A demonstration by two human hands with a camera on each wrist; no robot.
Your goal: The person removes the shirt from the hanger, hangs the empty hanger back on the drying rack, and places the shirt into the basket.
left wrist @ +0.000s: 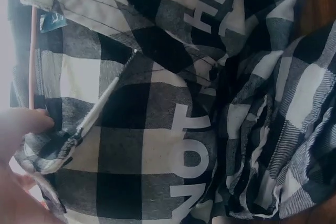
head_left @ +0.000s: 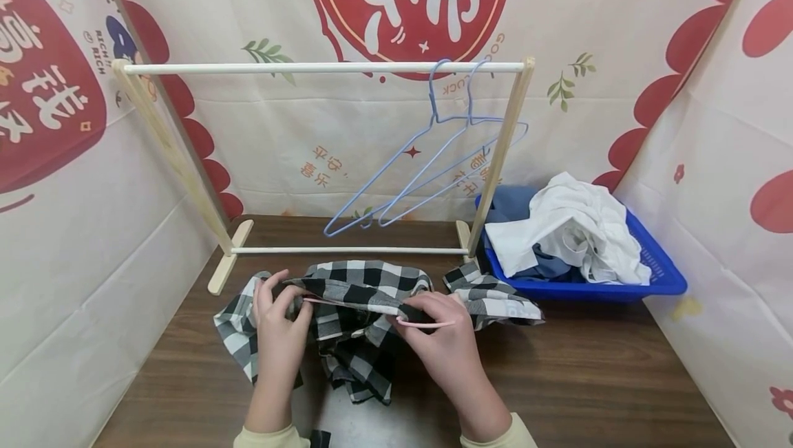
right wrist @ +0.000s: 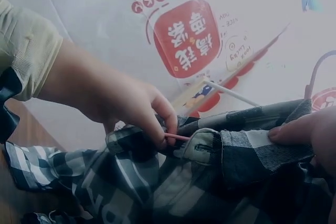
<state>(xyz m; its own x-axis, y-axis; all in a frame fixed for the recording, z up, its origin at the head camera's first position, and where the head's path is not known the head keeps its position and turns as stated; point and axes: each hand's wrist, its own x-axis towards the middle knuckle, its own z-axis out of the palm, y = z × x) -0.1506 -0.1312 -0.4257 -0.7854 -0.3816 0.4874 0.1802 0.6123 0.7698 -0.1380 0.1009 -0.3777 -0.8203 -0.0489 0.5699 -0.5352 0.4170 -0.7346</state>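
A black-and-white checked shirt (head_left: 372, 283) is bunched on the table between both hands, with white lettering (left wrist: 189, 150) on its cloth. A thin pink clothes hanger (head_left: 427, 325) shows only in part at the shirt's neck opening; the cloth hides the rest. My left hand (head_left: 281, 321) pinches the shirt's edge together with the pink rod, seen leaving its fingertips in the right wrist view. On the other side, my right hand (head_left: 442, 331) grips the shirt's collar band, its thumb on the cloth, and a pink length crosses its fingers. One sleeve (head_left: 495, 296) spreads out to the right.
Behind the shirt stands a small rack with a white top rail (head_left: 310, 68) and wooden posts. Two blue hangers (head_left: 396, 159) hang at its right end. A blue basket (head_left: 665, 276) with white and blue clothes stands at the right. Printed cloth walls enclose the table.
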